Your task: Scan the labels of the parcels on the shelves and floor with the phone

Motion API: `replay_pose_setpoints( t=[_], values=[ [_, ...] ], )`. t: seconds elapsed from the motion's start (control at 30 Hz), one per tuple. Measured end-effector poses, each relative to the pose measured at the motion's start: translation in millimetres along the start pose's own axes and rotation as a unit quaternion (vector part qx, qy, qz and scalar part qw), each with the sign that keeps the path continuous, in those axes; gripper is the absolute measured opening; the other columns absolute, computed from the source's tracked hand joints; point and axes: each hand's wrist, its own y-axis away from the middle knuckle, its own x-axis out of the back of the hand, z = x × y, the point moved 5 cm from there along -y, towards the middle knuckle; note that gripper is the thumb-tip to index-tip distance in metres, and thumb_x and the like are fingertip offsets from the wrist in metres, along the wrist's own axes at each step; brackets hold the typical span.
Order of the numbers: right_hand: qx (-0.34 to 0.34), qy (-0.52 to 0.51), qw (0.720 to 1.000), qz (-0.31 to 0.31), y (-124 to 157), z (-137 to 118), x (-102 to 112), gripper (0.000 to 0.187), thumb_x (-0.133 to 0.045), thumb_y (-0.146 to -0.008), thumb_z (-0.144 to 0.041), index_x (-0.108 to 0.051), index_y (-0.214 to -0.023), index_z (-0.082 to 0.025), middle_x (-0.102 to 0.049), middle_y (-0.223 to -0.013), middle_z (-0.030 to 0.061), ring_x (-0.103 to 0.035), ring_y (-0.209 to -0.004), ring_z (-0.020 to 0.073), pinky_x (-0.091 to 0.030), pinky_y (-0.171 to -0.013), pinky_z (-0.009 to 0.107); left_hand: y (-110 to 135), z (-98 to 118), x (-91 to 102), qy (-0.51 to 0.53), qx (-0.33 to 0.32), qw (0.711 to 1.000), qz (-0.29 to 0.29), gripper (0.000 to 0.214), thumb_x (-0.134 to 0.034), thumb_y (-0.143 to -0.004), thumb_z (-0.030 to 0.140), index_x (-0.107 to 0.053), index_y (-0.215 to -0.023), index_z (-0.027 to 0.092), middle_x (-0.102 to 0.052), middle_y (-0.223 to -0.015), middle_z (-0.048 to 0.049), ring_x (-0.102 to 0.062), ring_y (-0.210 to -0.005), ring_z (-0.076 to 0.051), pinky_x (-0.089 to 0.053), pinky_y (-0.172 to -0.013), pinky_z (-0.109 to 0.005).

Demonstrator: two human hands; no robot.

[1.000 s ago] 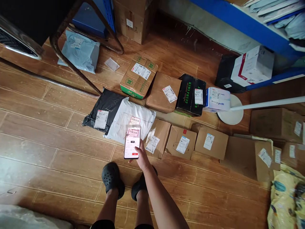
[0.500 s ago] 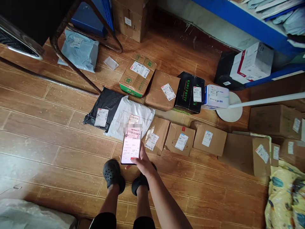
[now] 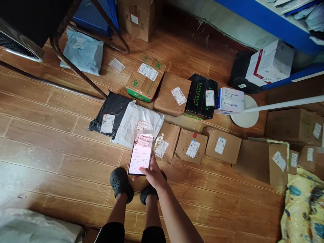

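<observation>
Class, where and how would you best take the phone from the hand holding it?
Probably pinch the phone by its upper left edge, coming from the left: that straight edge is uncovered, while the right hand wraps its lower right side.

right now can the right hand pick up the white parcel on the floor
Probably not: the right hand is taken up with the phone, and the white parcel lies down on the floor. Nothing seems to rest on its visible part, so the way looks free for an emptied hand.
</observation>
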Motion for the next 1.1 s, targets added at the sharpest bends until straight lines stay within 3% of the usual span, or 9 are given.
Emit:
replay_pose_setpoints(
  t=[0.23,0.43,0.53,0.67,0.83,1.1],
  values=[
    [-0.006,-0.002,1.000,-0.002,0.8,1.4,-2.7,0.078,-0.062,-0.071,-0.021,-0.018,-0.134,-0.035,-0.060,-0.122,0.0040,-0.067,-0.090,0.0241,-0.062,-0.054,0.036,-6.2,-0.3,6.3,-0.011,-0.042,0.998,-0.044,0.052,-0.043,-0.083,0.012,-0.054,-0.120,0.047,-0.047,-0.140,0.0187,-0.044,-0.126,-0.030,-0.053,-0.064,-0.021],
    [-0.008,0.012,0.999,0.043,-1.9,7.6,5.4,0.065,-0.060,-0.078,-0.035,-0.024,-0.133,-0.035,-0.062,-0.118,0.0036,-0.068,-0.085,0.0242,-0.057,-0.042,0.031,-3.3,-3.4,8.4,0.040,-0.066,0.996,-0.036,0.053,-0.045,-0.083,0.021,-0.049,-0.119,0.060,-0.041,-0.139,0.0310,-0.039,-0.128,-0.034,-0.055,-0.062,-0.030],
    [-0.011,0.024,0.999,0.045,-1.6,6.9,5.0,0.072,-0.067,-0.074,-0.034,-0.025,-0.132,-0.033,-0.061,-0.118,0.0049,-0.069,-0.082,0.0227,-0.055,-0.042,0.027,-1.2,-0.3,3.6,0.045,-0.081,0.995,-0.035,0.050,-0.045,-0.084,0.026,-0.047,-0.118,0.062,-0.041,-0.138,0.0318,-0.038,-0.130,-0.033,-0.055,-0.064,-0.031],
    [-0.011,0.045,0.998,0.040,-2.4,5.3,1.1,0.090,-0.078,-0.065,-0.027,-0.020,-0.133,-0.035,-0.063,-0.109,0.0043,-0.068,-0.081,0.0214,-0.055,-0.046,0.024,-0.8,4.9,2.0,0.034,-0.099,0.994,-0.034,0.042,-0.046,-0.084,0.028,-0.053,-0.112,0.059,-0.046,-0.134,0.0301,-0.038,-0.131,-0.032,-0.055,-0.066,-0.032],
    [-0.004,0.047,0.998,0.039,-7.7,13.3,1.3,0.082,-0.080,-0.061,-0.029,-0.031,-0.126,-0.032,-0.062,-0.106,0.0035,-0.067,-0.077,0.0202,-0.055,-0.047,0.025,-0.8,7.1,6.3,0.026,-0.100,0.994,-0.023,0.035,-0.046,-0.084,0.027,-0.059,-0.105,0.052,-0.050,-0.131,0.0270,-0.035,-0.132,-0.033,-0.055,-0.064,-0.031],
    [0.011,0.046,0.996,0.072,-30.4,33.5,14.7,0.091,-0.081,-0.060,-0.032,-0.025,-0.131,-0.033,-0.059,-0.115,0.0061,-0.067,-0.086,0.0227,-0.054,-0.044,0.024,-3.3,5.5,18.2,-0.033,-0.149,0.988,0.026,0.035,-0.049,-0.084,0.022,-0.063,-0.104,0.048,-0.044,-0.137,0.0288,-0.020,-0.139,-0.029,-0.056,-0.071,-0.027]
  ],
)
